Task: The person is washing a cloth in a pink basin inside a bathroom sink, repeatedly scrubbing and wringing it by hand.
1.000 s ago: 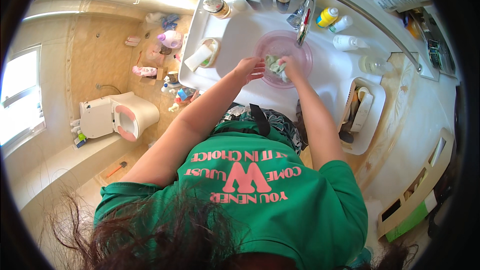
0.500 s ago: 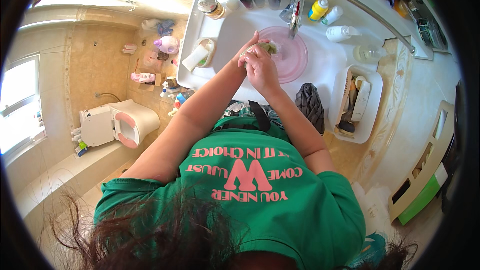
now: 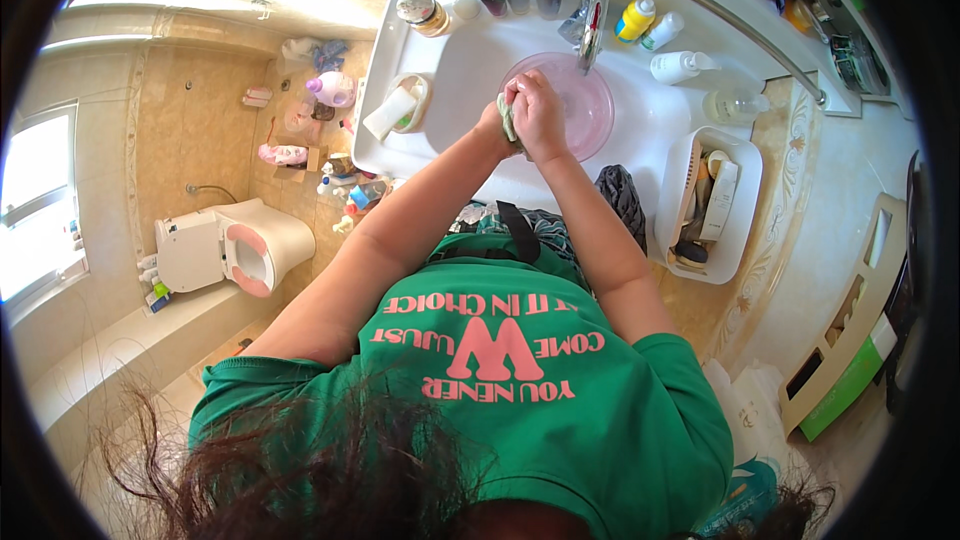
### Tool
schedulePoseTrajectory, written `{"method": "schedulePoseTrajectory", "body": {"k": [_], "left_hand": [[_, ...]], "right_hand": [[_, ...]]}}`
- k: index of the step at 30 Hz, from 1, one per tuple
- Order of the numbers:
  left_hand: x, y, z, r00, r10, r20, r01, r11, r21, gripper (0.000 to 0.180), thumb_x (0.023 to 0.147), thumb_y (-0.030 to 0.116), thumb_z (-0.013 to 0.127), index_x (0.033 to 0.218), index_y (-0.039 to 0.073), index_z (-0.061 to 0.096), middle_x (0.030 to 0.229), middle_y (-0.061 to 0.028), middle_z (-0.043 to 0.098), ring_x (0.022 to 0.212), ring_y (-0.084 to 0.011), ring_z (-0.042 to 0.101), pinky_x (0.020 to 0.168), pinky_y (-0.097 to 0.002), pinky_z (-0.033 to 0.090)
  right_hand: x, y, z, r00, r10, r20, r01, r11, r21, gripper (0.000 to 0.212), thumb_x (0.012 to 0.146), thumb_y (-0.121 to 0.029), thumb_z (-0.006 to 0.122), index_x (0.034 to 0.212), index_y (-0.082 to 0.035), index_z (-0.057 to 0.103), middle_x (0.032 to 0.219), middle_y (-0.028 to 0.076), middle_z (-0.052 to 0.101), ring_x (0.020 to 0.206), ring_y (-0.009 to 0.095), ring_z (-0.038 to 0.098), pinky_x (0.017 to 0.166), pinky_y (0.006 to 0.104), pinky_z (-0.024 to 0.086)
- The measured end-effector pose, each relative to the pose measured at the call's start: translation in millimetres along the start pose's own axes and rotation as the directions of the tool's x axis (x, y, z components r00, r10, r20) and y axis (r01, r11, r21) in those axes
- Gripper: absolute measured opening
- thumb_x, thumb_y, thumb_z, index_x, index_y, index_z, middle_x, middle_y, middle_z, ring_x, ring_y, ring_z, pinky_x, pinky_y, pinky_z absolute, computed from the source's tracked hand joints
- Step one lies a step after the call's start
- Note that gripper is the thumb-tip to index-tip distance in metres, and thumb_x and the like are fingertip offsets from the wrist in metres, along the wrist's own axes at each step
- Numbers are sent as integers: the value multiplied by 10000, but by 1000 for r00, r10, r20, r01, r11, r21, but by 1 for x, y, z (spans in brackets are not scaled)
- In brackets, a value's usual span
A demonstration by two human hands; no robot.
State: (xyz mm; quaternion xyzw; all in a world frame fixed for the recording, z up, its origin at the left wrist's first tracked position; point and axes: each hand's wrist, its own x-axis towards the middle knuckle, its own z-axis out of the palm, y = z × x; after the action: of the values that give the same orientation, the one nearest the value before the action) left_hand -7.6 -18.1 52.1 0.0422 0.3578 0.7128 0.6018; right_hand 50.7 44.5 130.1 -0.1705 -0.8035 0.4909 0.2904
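Observation:
Both my hands are together over the near left rim of a round pink basin (image 3: 595, 115) in the white sink (image 3: 455, 90). A small, pale green wet cloth (image 3: 506, 121) is bunched between them. My right hand (image 3: 541, 112) is closed in a fist on the cloth. My left hand (image 3: 491, 124) grips it from the left, its fingers mostly hidden behind the cloth and the right hand. Beyond the basin stands the chrome faucet (image 3: 596, 15), its spout above the basin's far rim.
A soap dish (image 3: 421, 100) with a white bar-like item and a lidded jar (image 3: 421, 14) sit left of the sink bowl. Bottles, including a yellow one (image 3: 635, 20), line the right. A dark cloth (image 3: 622, 200) hangs by a white storage basket (image 3: 741, 225). A metal rail (image 3: 700, 10) curves overhead.
My hands have drawn back from the basin's middle toward its near left rim. The right hand has turned into a tighter fist around the cloth.

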Motion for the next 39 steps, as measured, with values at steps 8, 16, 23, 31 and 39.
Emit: {"method": "schedulePoseTrajectory", "body": {"k": [8, 16, 23, 31, 39], "left_hand": [[-13, 12, 24, 838, -200, -507, 114, 974, -195, 329, 870, 295, 419, 1070, 34, 430, 1031, -123, 513, 878, -256, 563, 731, -412, 491], [-13, 5, 0, 779, -140, -612, 352, 905, 240, 422, 844, 255, 482, 1172, 10, 381, 1169, -150, 393, 1057, -257, 434, 840, -373, 416], [-22, 11, -1, 800, -248, -547, 410, 891, 196, 305, 846, 196, 461, 1072, -10, 467, 1002, -130, 514, 907, -225, 532, 766, -316, 453], [-31, 30, -1, 813, -212, -543, 370, 908, 198, 280, 854, 181, 426, 1043, -21, 475, 983, -138, 550, 891, -206, 557, 756, -283, 463], [-12, 16, 7, 709, -302, -637, 366, 930, -35, 288, 854, 261, 431, 1083, 87, 451, 1091, -83, 470, 1039, -281, 461, 817, -476, 415]], "right_hand": [[-13, 88, -20, 984, 177, -13, -175, 959, -222, 106, 709, -5, 437, 673, -61, 519, 705, 121, 516, 669, 297, 524, 584, 365, 409], [-42, 189, -32, 885, 361, 295, -135, 804, -579, 395, 725, -57, 480, 1093, -197, 504, 1183, 140, 398, 1092, 358, 365, 902, 418, 312], [-58, 152, -8, 561, 690, 457, -7, 556, -831, 424, 816, -216, 374, 1224, -328, 383, 1390, 45, 150, 1233, 416, 135, 992, 510, 147], [-52, 211, 3, 725, 642, 250, -338, 648, -682, 263, 804, -219, 460, 1035, -145, 561, 1082, 155, 510, 991, 329, 483, 832, 408, 377], [-12, 104, -19, 908, 150, 391, -40, 961, -275, 209, 677, 20, 497, 823, -102, 582, 867, 101, 543, 832, 309, 518, 716, 377, 432]]}}
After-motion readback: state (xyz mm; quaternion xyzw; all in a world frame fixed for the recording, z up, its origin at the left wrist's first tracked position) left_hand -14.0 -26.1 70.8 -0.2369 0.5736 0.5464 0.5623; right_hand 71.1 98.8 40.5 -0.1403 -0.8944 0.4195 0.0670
